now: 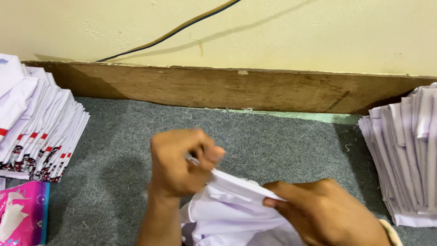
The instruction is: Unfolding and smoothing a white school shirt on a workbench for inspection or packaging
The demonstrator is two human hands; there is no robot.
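Left hand: the left hand (180,161) is closed, fingers curled tight, pinching the upper edge of a white garment (232,209) between thumb and forefinger; a small shiny piece shows at the fingertips, too blurred to tell what it is.
Right hand: the right hand (325,212) lies across the right side of the same garment, its fingers closed over a fold of the cloth and pressing it down; a pale band (390,231) sits at its wrist.
Garment: the white garment is bunched between the two hands, low in the middle of the view, resting on the tabletop and running out of the bottom edge.
Tabletop: the tabletop (255,132) is covered in grey felt-like cloth scattered with loose threads.
Left of the hands: a slanted stack of folded white pieces with red and dark patterned ends (38,132), well apart from the left hand; below it a pink packet (22,212) at the lower left corner.
Right of the hands: a second stack of folded white pieces (407,155), near the right hand but not touching it.
Behind: a wooden board (236,86) along the back of the tabletop, a cream wall (318,32) above, and a dark cable (173,31) running slantwise across the wall.
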